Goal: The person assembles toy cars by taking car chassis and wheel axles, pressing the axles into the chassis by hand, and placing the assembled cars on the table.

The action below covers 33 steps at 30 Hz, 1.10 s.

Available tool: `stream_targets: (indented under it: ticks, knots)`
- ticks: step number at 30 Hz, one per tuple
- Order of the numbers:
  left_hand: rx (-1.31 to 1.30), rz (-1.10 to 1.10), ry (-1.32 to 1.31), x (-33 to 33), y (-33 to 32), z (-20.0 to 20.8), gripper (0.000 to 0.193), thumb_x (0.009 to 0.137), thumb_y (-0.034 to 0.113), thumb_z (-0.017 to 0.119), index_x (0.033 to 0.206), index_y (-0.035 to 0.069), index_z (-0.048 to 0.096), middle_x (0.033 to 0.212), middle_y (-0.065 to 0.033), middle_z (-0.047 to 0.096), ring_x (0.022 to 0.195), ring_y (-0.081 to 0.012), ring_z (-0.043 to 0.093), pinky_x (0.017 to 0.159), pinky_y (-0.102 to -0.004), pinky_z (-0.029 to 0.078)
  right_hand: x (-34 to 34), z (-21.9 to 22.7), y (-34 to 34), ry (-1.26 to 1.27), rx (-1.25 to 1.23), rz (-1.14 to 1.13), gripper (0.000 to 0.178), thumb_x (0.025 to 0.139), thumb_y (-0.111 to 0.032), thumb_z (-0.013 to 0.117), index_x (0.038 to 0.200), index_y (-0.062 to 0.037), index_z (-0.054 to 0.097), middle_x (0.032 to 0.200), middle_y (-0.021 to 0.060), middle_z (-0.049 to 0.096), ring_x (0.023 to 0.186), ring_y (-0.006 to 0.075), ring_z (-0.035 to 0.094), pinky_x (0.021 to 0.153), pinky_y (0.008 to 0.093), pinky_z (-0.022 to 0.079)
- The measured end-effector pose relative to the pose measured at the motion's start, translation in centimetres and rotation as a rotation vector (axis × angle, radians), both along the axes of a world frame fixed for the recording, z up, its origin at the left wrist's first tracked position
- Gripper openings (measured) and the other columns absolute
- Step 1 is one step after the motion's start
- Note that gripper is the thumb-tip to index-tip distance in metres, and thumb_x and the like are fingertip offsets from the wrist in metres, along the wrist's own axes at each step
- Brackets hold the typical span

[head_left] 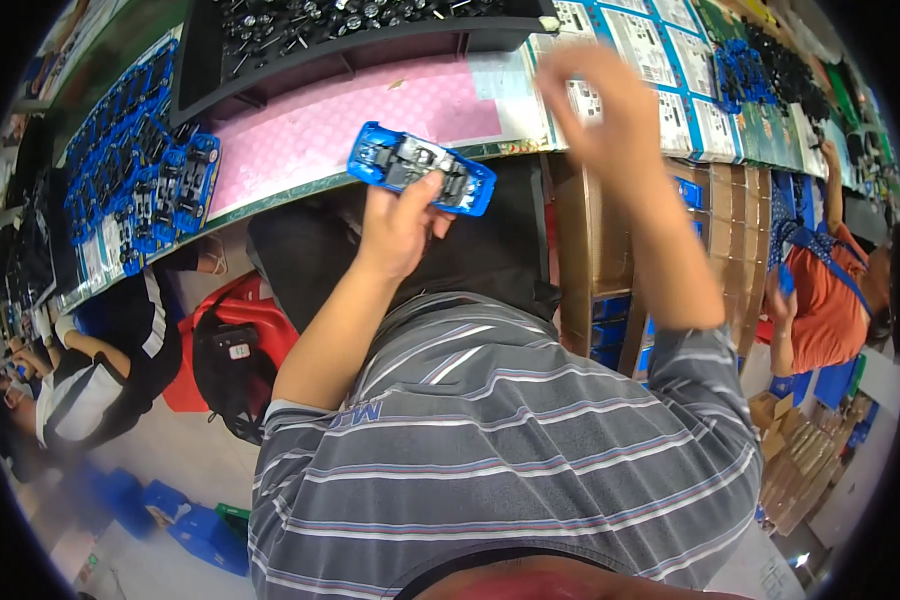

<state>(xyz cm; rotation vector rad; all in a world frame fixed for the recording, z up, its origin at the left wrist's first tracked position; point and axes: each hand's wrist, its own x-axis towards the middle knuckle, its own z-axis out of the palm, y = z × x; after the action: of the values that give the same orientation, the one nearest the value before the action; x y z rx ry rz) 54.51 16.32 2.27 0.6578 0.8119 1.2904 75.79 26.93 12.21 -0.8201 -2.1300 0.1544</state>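
A blue toy car shell (470, 192), its open underside turned up with grey and black parts inside, rests in my left hand (398, 232). The thumb presses on the inner parts and the fingers wrap beneath, above my lap at the table's front edge. Raised to the right is my right hand (602, 110), over the edge of the printed sheets and close to the right end of the black tray (370, 52). Its fingers are bent and smeared by motion, so whether they hold anything is unclear. Small black wheel-like parts (345, 18) fill the tray.
A pink padded mat (320, 122) covers the table before me. Many blue car shells (140, 150) crowd the left. Printed sheets (640, 45) and more blue parts (742, 75) lie right. Cardboard boxes (595, 235) stand below. Co-workers sit left (90, 385) and right (820, 310).
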Motion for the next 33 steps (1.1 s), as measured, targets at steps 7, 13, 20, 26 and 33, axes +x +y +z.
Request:
stream_targets:
  ticks: [7,13,20,26,33]
  knots:
    - [-0.084,0.046,-0.043,-2.4,-2.7,1.1,0.036,0.094,0.012,0.059,0.128,0.004,0.049,0.092,-0.0083,0.063,0.064,-0.0132,0.06,0.047,-0.0233,0.045,-1.4,0.9,16.7,-0.348,0.006,0.082,0.03,0.079,-0.017,0.074,0.105,-0.0027,0.072,0.104,0.0189,0.068,0.094,0.037,0.064,0.089,0.0439,0.051]
    - [-0.053,0.084,-0.023,-3.6,-4.1,0.7,0.043,0.096,0.013,0.061,0.135,0.004,0.045,0.097,-0.008,0.063,0.072,-0.0137,0.063,0.052,-0.023,0.049,-4.8,-3.8,20.9,-0.857,0.13,-0.346,0.017,0.075,-0.018,0.075,0.081,-0.0028,0.072,0.086,0.0168,0.071,0.086,0.0378,0.065,0.079,0.0445,0.053]
    - [-0.074,0.143,-0.024,-4.6,-4.1,0.3,0.042,0.096,0.014,0.061,0.134,0.003,0.045,0.1,-0.009,0.064,0.074,-0.0153,0.064,0.054,-0.0243,0.051,-5.1,1.1,12.7,-0.449,-0.263,-0.225,0.026,0.07,-0.015,0.082,0.078,0.0041,0.066,0.074,0.0174,0.068,0.067,0.0348,0.065,0.064,0.0392,0.052]
    - [-0.033,0.14,-0.077,-4.6,-2.5,0.0,0.035,0.097,0.015,0.061,0.128,0.003,0.048,0.098,-0.0092,0.065,0.075,-0.0155,0.064,0.056,-0.0246,0.051,-3.7,1.2,10.0,0.026,-0.713,-0.273,0.018,0.08,-0.01,0.079,0.087,0.0003,0.066,0.071,0.0042,0.066,0.063,0.0105,0.059,0.059,0.0273,0.048]
    - [-0.05,0.098,-0.039,-3.9,-2.5,-0.5,0.03,0.098,0.018,0.056,0.124,0.003,0.052,0.098,-0.0112,0.066,0.078,-0.0178,0.064,0.059,-0.0274,0.048,-2.3,-0.1,11.4,0.152,-0.773,-0.119,0.008,0.091,-0.005,0.068,0.088,-0.0026,0.061,0.075,0.0039,0.063,0.067,0.0108,0.061,0.062,0.0264,0.05]
